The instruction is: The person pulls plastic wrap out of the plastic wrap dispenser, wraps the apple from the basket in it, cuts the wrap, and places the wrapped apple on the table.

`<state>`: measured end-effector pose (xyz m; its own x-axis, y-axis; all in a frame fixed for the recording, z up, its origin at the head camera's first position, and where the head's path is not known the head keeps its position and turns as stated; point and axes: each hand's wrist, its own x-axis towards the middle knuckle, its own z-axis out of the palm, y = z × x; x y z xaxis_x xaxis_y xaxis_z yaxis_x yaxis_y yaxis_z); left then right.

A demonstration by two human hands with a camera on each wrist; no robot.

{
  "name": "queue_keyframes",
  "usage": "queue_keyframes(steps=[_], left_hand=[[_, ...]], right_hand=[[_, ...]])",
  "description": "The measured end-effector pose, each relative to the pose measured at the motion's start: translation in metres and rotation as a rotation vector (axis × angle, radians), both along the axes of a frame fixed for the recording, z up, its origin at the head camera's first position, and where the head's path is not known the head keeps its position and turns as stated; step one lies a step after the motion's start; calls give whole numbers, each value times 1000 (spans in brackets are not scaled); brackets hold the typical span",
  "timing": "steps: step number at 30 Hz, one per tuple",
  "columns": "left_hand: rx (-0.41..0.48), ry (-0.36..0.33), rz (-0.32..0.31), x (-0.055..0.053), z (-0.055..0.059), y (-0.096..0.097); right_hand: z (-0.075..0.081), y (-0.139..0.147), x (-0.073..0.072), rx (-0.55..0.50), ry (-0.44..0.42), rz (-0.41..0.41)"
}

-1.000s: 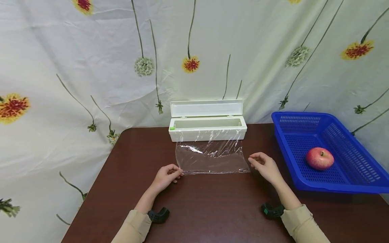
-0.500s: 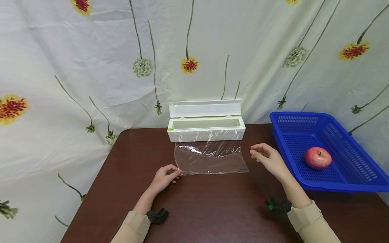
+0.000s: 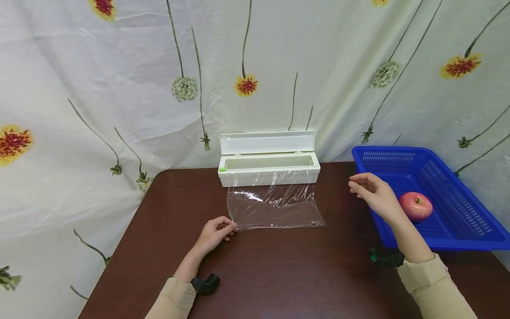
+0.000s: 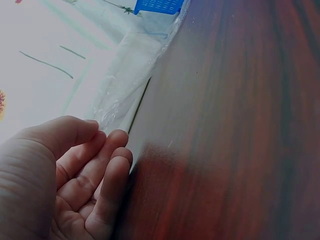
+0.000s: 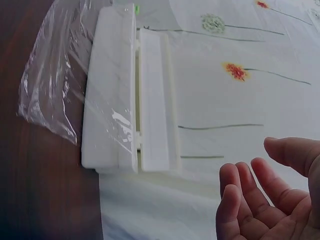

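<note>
A big white cloth (image 3: 135, 57) with flowers hangs at the back. In front is the brown table (image 3: 287, 270). On its right side sits a blue basket (image 3: 462, 245) with lots of little holes. Next comes a long white box (image 3: 255, 169) at the far edge, with its lid (image 3: 267, 144) up. A clear sheet (image 3: 275, 210) lies over the box's front and reaches across the table toward the person. The left hand (image 3: 215, 232) pinches the sheet's near left corner between thumb and finger. The right hand (image 3: 374, 195) is by the basket's left side, its thumb and fingers apart, holding nothing. A red apple (image 3: 415, 206) sits in the basket. Smallest is a green bit (image 3: 222, 169) on the box's left end.

The sheet's right corner has no hand on it, so it could curl up and stick to itself. If the left hand pulls hard, the thin sheet might rip or drag the box. If the right arm dips, it could bump the basket and make the apple roll.
</note>
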<state>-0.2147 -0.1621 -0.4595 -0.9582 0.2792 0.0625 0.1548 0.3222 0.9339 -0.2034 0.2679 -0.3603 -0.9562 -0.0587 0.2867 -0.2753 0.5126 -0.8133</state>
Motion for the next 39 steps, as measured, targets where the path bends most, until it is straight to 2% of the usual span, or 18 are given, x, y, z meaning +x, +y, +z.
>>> queue_keyframes(steps=[12,19,22,26,28,33,35,39], left_hand=[[6,0,4,0,1,0],[8,-7,12,0,2,1],[6,-3,13,1,4,1],[1,-1,9,1,4,1],[4,3,5,0,2,0],[17,2,24,-11,-18,-4],[14,-6,38,-14,-26,-5],[9,6,40,-15,-32,-6]], right_hand=[[11,45,-9,103,-11,-81],[2,80,-25,38,-80,-121],[7,87,-23,80,-89,-124],[9,96,-24,61,-82,-183],[11,99,-23,67,-73,-197],[17,106,-18,154,-86,-205],[16,111,-19,177,-103,-206],[11,123,-21,194,-126,-174]])
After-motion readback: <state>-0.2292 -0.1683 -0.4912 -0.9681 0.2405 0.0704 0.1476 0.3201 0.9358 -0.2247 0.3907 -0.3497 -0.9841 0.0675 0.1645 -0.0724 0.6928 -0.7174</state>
